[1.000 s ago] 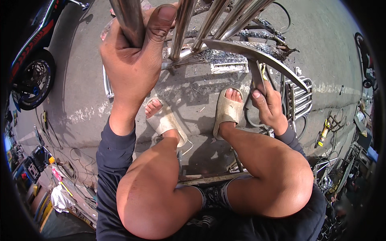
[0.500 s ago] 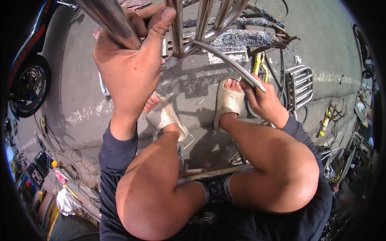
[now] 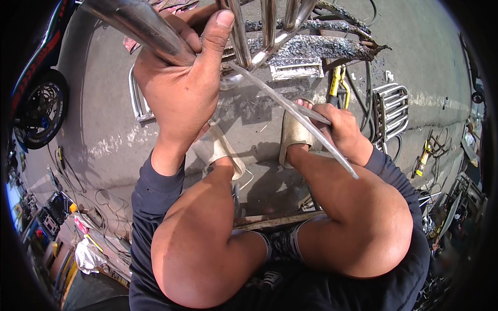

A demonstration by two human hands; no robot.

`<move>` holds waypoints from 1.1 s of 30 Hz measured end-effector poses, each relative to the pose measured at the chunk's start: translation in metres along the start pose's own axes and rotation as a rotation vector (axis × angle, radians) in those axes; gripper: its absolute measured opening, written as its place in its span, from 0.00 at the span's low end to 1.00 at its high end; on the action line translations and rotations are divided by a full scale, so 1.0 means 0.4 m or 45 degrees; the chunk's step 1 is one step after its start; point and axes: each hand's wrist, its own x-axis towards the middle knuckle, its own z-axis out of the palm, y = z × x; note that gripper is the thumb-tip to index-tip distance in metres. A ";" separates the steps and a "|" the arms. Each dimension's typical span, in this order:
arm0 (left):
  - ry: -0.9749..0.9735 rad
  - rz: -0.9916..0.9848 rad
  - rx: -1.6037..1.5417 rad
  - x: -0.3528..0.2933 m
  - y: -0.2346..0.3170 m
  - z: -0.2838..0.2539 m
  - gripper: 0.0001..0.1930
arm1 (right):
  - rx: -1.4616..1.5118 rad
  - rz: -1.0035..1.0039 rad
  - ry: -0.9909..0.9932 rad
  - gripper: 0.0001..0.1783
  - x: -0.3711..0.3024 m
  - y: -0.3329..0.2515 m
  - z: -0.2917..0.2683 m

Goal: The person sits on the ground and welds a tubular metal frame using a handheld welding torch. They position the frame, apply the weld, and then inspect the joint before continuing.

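My left hand (image 3: pixel 181 98) is wrapped round a thick shiny metal tube (image 3: pixel 137 28), its thumb pointing up and away. Beside it, several thinner metal tubes (image 3: pixel 268 26) join a cross tube, like parts of one frame that runs out of the top of the view. A long narrow grey strip (image 3: pixel 290 106), of a material I cannot make out, slants from the base of these tubes toward my right knee. Closed at the strip's near part, my right hand (image 3: pixel 343 132) pinches a grey piece of it, while a pointed end hangs loose past the fingers.
Beyond my sandals lie a rough, paint-spattered stand (image 3: pixel 321 47), a yellow-handled tool (image 3: pixel 337 85) and dark cables. A chrome tube rack (image 3: pixel 391 111) lies to the right. At the left stands a motorcycle wheel (image 3: pixel 41 109); tools and a white bag (image 3: pixel 89 255) are lower left.
My left hand and the tubes have shifted slightly right. The strip's loose end has swung down past my right hand, toward the knee, and a second grey part now shows in the fingers.
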 end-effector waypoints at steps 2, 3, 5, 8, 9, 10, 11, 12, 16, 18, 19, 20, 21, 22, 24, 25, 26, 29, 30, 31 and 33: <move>0.036 0.016 -0.096 -0.002 -0.003 0.010 0.10 | -0.107 0.119 -0.158 0.17 0.007 0.007 -0.005; 0.040 0.008 -0.141 -0.004 -0.004 0.015 0.11 | -0.073 0.122 -0.128 0.18 0.004 0.006 -0.008; 0.092 -0.020 -0.216 -0.012 -0.004 0.022 0.12 | 0.016 -0.003 -0.001 0.18 -0.001 0.009 -0.011; 0.098 -0.042 -0.201 -0.033 -0.005 0.024 0.12 | 0.054 0.121 -0.073 0.14 -0.012 0.014 -0.010; 0.106 -0.046 -0.237 -0.042 -0.007 0.022 0.11 | 0.026 0.156 -0.101 0.13 -0.016 0.015 -0.007; 0.091 -0.036 -0.274 -0.052 -0.010 0.025 0.10 | -0.003 0.191 -0.132 0.13 -0.017 0.021 -0.004; 0.020 0.020 -0.076 -0.059 -0.011 0.015 0.11 | 0.109 0.156 -0.061 0.09 -0.026 0.017 -0.003; 0.012 0.020 -0.128 -0.068 -0.016 0.017 0.12 | 0.204 0.098 0.106 0.09 -0.029 0.020 -0.002; -0.071 0.061 -0.158 -0.098 -0.020 0.011 0.15 | 0.503 0.290 0.267 0.12 -0.038 0.021 -0.002; -0.098 0.088 -0.316 -0.106 -0.020 0.016 0.15 | 0.374 0.746 -0.112 0.11 -0.038 0.026 -0.015; -0.141 0.172 -0.194 -0.108 -0.020 0.016 0.15 | 0.375 0.607 -0.010 0.12 -0.040 0.022 -0.014; -0.145 0.193 -0.141 -0.113 -0.016 0.017 0.14 | 0.377 0.459 0.079 0.12 -0.041 0.020 -0.014; -0.124 0.161 -0.208 -0.116 -0.016 0.020 0.11 | 0.382 0.314 0.161 0.13 -0.041 0.019 -0.010; -0.139 0.145 -0.253 -0.119 -0.014 0.023 0.09 | 0.430 0.310 0.179 0.13 -0.042 0.018 -0.006; -0.266 0.140 -0.069 -0.124 -0.007 0.012 0.12 | 0.509 0.286 0.249 0.13 -0.038 0.023 -0.001; -0.290 0.135 -0.058 -0.125 -0.009 0.010 0.12 | 0.296 0.515 -0.016 0.12 -0.035 0.029 -0.001; -0.314 0.129 -0.048 -0.126 -0.008 0.005 0.13 | 0.314 0.490 0.006 0.11 -0.034 0.034 -0.003; -0.335 0.092 -0.048 -0.135 -0.012 -0.003 0.12 | 0.372 0.395 0.093 0.11 -0.037 0.037 0.000; -0.330 0.087 -0.056 -0.141 -0.013 -0.004 0.09 | 0.392 0.342 0.145 0.11 -0.040 0.033 0.004; -0.354 0.026 -0.030 -0.146 -0.011 -0.008 0.08 | 0.409 0.284 0.200 0.12 -0.040 0.033 0.004; -0.369 0.024 0.153 -0.157 -0.006 -0.011 0.11 | 0.232 0.418 0.032 0.10 -0.037 0.032 0.007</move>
